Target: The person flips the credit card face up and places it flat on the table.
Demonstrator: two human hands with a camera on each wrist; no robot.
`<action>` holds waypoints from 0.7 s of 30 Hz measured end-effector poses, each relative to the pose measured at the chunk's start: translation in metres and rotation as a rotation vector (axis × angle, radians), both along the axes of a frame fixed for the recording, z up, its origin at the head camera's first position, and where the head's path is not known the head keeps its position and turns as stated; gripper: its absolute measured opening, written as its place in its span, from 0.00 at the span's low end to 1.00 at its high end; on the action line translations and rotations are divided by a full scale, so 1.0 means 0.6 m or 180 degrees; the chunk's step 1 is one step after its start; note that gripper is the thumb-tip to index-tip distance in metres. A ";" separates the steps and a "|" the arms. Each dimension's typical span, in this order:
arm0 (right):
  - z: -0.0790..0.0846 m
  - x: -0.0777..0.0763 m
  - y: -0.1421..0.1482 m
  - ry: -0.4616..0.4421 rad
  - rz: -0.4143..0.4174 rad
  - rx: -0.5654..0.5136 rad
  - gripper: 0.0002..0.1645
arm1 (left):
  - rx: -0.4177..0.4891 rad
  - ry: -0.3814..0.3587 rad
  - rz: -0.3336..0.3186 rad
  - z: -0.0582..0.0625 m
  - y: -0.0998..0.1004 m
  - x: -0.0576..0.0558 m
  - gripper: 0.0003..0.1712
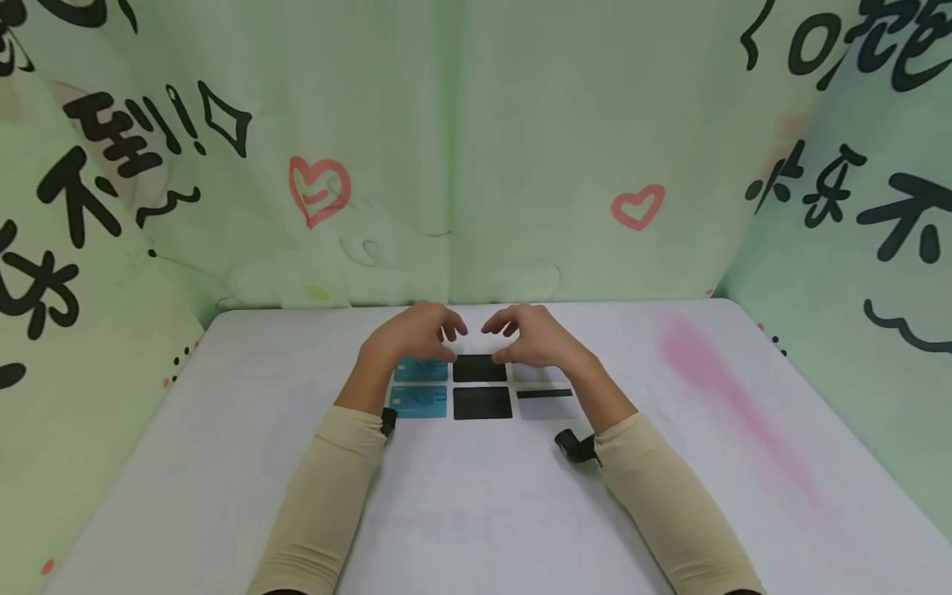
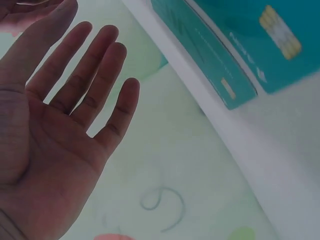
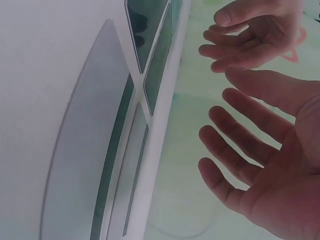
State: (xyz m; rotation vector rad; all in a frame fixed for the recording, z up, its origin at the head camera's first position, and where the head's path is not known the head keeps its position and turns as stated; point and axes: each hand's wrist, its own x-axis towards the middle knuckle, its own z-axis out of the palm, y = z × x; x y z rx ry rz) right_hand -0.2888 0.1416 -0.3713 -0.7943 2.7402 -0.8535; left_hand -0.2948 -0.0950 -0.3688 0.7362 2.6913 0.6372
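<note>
Several cards lie flat in two rows on the white table. On the left are two blue cards, the near one (image 1: 418,402) whole in view and the far one (image 1: 421,371) partly behind my left hand (image 1: 418,332). Two black cards, near (image 1: 483,403) and far (image 1: 479,368), fill the middle. At the right, a near pale card (image 1: 546,407) bears a dark stripe; a far pale card (image 1: 540,375) is partly hidden by my right hand (image 1: 539,335). Both hands hover above the far row, facing each other, fingers relaxed and apart, holding nothing.
The white table (image 1: 476,512) has a pink smear on its right side. Pale green cloth walls (image 1: 521,149) with dark lettering and red hearts stand behind and to both sides. A black wrist strap piece (image 1: 575,446) juts from the right sleeve.
</note>
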 end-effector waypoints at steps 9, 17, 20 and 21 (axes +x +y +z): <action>0.001 -0.008 0.005 -0.0040 -0.0045 0.0009 0.28 | -0.0077 0.0091 -0.0102 -0.006 0.015 -0.005 0.24; -0.013 -0.009 -0.001 -0.0244 -0.0098 0.0256 0.30 | -0.0283 0.0090 -0.0152 -0.011 0.024 -0.005 0.27; -0.018 -0.008 -0.003 -0.0266 -0.0136 0.0325 0.31 | -0.0411 0.0065 -0.0125 -0.014 0.028 -0.003 0.28; -0.019 -0.008 -0.003 -0.0263 -0.0133 0.0339 0.31 | -0.0448 0.0059 -0.0112 -0.015 0.030 -0.003 0.29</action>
